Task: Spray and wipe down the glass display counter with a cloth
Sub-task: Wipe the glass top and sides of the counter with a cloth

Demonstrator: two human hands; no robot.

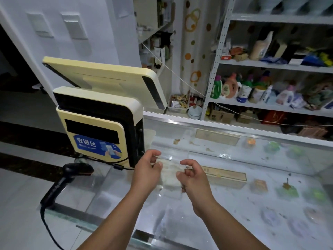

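Observation:
A white cloth (170,171) hangs between my two hands just above the glass display counter (234,204). My left hand (146,168) pinches its left edge with curled fingers. My right hand (192,175) grips the cloth's right edge, fingers curled over it. Both forearms reach in from the bottom of the view. The counter top is transparent, with wet streaks near its front edge and goods visible below the glass. No spray bottle is in sight.
A cream point-of-sale terminal (100,112) with two screens stands on the counter's left end, close to my left hand. A black barcode scanner (72,175) with its cable sits left of it. Metal shelves (270,103) full of bottles stand behind the counter.

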